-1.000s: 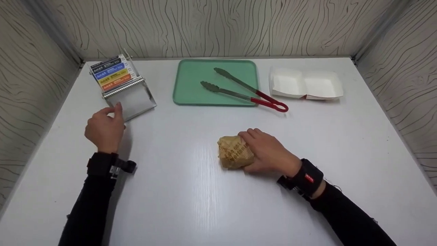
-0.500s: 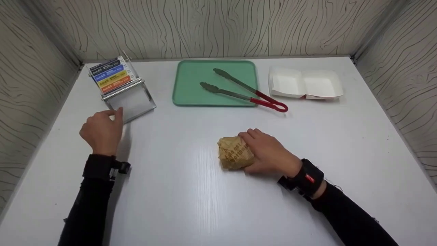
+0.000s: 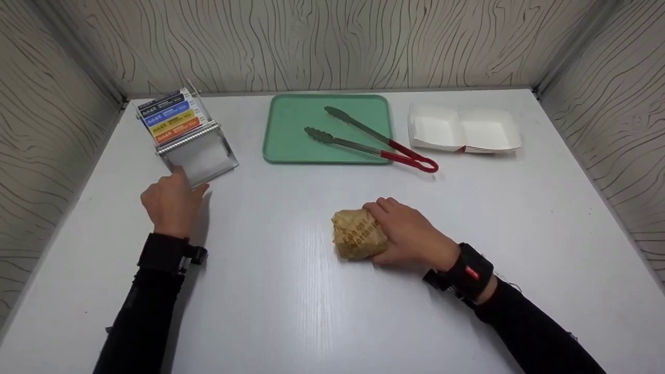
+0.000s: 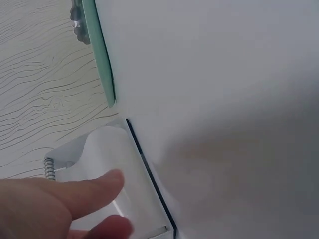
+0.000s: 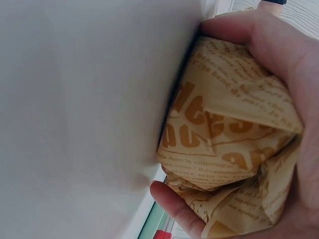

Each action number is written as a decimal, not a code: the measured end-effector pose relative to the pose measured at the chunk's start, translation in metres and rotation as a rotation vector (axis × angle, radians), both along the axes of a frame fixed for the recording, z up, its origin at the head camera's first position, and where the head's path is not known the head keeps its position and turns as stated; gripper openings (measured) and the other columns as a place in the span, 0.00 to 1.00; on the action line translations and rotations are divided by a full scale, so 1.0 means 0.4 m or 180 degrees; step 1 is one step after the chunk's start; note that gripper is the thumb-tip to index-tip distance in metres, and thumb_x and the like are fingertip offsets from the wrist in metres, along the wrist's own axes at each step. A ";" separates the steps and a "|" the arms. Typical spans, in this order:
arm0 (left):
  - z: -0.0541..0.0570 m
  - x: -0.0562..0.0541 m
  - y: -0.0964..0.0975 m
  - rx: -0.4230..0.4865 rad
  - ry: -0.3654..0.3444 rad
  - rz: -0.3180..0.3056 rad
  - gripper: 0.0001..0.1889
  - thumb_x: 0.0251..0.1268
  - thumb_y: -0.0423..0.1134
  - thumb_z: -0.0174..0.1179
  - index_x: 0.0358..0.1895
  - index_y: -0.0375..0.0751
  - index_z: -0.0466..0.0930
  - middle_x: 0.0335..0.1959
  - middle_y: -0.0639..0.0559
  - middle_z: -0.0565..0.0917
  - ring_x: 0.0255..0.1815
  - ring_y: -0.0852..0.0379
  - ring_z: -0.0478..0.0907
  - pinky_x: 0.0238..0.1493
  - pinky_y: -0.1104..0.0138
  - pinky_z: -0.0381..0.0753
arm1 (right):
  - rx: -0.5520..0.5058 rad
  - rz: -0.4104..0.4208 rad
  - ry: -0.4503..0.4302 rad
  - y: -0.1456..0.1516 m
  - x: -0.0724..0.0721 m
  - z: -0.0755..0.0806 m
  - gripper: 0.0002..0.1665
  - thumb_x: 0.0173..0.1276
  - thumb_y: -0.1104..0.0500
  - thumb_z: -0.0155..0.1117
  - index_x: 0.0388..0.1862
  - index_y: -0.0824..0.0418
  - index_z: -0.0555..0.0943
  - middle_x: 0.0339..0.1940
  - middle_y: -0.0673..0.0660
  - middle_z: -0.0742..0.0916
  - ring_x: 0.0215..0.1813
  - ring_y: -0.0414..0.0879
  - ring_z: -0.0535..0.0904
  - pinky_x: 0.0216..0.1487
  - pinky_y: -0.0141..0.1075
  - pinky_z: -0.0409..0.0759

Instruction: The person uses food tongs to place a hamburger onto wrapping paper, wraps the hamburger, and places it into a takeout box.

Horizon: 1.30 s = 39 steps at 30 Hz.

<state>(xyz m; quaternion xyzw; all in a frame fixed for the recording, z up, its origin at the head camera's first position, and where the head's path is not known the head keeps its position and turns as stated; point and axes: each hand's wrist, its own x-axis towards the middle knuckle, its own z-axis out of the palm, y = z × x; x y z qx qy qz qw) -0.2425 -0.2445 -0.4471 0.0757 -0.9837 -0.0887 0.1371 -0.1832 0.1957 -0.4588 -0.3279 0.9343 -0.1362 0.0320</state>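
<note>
A round bundle wrapped in brown printed paper (image 3: pixel 359 235) sits on the white table in the head view. My right hand (image 3: pixel 405 228) holds it from the right side; in the right wrist view the thumb and fingers curve round the crumpled wrapper (image 5: pixel 229 124). My left hand (image 3: pixel 172 202) is at the near edge of a metal label dispenser (image 3: pixel 195 150) with black, blue, yellow and orange printed strips. In the left wrist view, the thumb and a fingertip (image 4: pixel 113 180) stand apart over the dispenser's pale front, with nothing seen between them. The other left fingers are mostly hidden.
A green tray (image 3: pixel 286 140) lies at the back, with red-handled metal tongs (image 3: pixel 384 150) across it, handles past its right edge. To its right stands an opened white paper food box (image 3: pixel 465 130). Patterned walls border the table (image 3: pixel 291 311) at back and sides.
My left hand first shifts slightly left and nearer, then moves right along the dispenser's near edge, its thumb now spread out to the right. The right hand and bundle stay in place.
</note>
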 end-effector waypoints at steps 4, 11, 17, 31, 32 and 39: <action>0.002 -0.005 0.002 -0.0059 0.0269 -0.0302 0.21 0.53 0.32 0.78 0.48 0.28 0.83 0.26 0.31 0.85 0.19 0.43 0.77 0.17 0.58 0.66 | -0.0018 0.0002 0.0026 0.001 -0.001 -0.002 0.55 0.42 0.44 0.85 0.68 0.60 0.71 0.51 0.56 0.80 0.52 0.50 0.76 0.47 0.45 0.83; -0.006 -0.016 -0.007 -0.0390 0.0366 -0.1248 0.43 0.56 0.20 0.69 0.75 0.56 0.73 0.75 0.46 0.74 0.38 0.37 0.80 0.20 0.55 0.74 | -0.0074 0.0033 0.0075 -0.001 -0.001 -0.002 0.55 0.41 0.44 0.85 0.67 0.60 0.72 0.51 0.56 0.81 0.53 0.50 0.76 0.48 0.46 0.84; -0.014 -0.022 -0.006 -0.0543 0.0104 -0.1385 0.37 0.68 0.23 0.59 0.77 0.58 0.70 0.83 0.51 0.63 0.30 0.45 0.72 0.18 0.63 0.63 | -0.0067 0.0004 0.0015 -0.001 0.000 -0.001 0.54 0.42 0.44 0.84 0.68 0.60 0.72 0.52 0.56 0.81 0.54 0.50 0.76 0.50 0.46 0.83; -0.015 -0.039 -0.007 -0.0638 0.0308 -0.1572 0.41 0.65 0.22 0.61 0.81 0.48 0.62 0.70 0.40 0.78 0.74 0.38 0.70 0.74 0.46 0.68 | -0.0028 0.0000 0.0019 -0.001 0.000 0.002 0.55 0.43 0.43 0.83 0.69 0.60 0.71 0.54 0.56 0.80 0.55 0.50 0.76 0.51 0.47 0.83; -0.015 -0.038 -0.008 -0.0586 0.0265 -0.1595 0.41 0.65 0.23 0.62 0.81 0.47 0.62 0.70 0.38 0.78 0.77 0.38 0.67 0.78 0.46 0.63 | -0.0025 -0.0001 0.0019 -0.001 -0.001 0.002 0.55 0.43 0.42 0.83 0.69 0.60 0.71 0.54 0.56 0.80 0.54 0.50 0.76 0.51 0.46 0.83; -0.020 -0.034 -0.007 0.0060 -0.0156 -0.1537 0.37 0.74 0.24 0.56 0.82 0.48 0.59 0.69 0.29 0.75 0.59 0.30 0.81 0.59 0.41 0.80 | -0.0034 0.0022 0.0034 -0.001 0.000 0.002 0.55 0.43 0.43 0.84 0.68 0.60 0.72 0.53 0.56 0.81 0.54 0.51 0.76 0.51 0.46 0.83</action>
